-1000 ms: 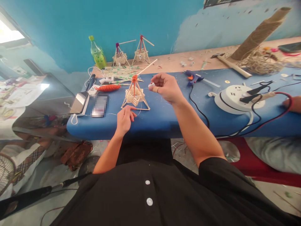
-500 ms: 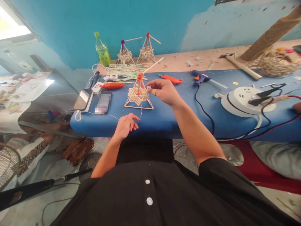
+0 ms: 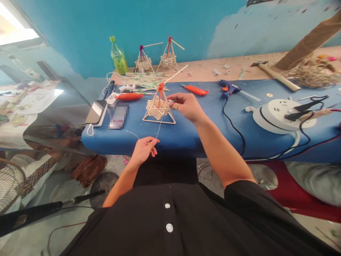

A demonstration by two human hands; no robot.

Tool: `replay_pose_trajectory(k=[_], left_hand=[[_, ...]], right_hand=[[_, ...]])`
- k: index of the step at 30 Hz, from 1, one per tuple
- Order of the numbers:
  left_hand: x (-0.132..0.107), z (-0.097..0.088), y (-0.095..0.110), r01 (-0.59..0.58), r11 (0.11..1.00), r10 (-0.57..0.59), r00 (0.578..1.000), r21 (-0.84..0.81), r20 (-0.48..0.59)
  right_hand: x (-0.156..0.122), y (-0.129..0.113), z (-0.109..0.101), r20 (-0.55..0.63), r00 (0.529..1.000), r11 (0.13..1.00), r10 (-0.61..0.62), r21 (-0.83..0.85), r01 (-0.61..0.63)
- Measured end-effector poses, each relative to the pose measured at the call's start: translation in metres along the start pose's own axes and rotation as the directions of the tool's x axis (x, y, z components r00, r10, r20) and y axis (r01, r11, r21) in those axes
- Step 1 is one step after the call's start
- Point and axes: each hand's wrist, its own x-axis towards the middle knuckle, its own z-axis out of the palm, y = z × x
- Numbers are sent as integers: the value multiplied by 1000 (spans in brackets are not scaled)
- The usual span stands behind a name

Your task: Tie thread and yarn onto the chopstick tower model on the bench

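Note:
A small stick lantern [image 3: 157, 106] stands on the blue tabletop, its frame bound at the top with orange cord and one long stick slanting out to the right. At its right side, my right hand [image 3: 185, 106] pinches a small white plastic piece [image 3: 171, 102]. Below the front edge of the lantern, my left hand [image 3: 145, 149] has thumb and forefinger closed on a thin pale wire [image 3: 159, 128]. From those fingertips the wire runs up into the lantern, and another stretch trails left toward the phone. The lantern's inside is largely hidden by its sticks.
Behind stand two similar lanterns [image 3: 144, 62], a green bottle [image 3: 119, 58] and bundled sticks [image 3: 145, 81]. An orange cutter [image 3: 196, 90], a glue gun [image 3: 229, 89] and a white power socket [image 3: 282, 115] lie to the right. A phone [image 3: 96, 112] and orange cord [image 3: 129, 96] are left.
My left hand has moved slightly down, drawing the wire straighter below the lantern. My right hand stays beside the lantern with the white piece. The view has shifted a little.

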Motion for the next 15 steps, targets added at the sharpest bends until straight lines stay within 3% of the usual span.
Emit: replay_pose_trajectory(k=[4,10,15], left_hand=[[-2,3,-1,15,1000,-15,1000,9,3],[-6,4,-3,22,1000,-22,1000,-4,2],[-9,1,-6,18,1000,-18,1000,-10,-21]], right_hand=[[-9,-1,1,0,999,999,-45,-23,45],[-31,1,13,-34,968,945,-249,-226,235],[-36,5,17,-55,961,926,-271,-289,244]])
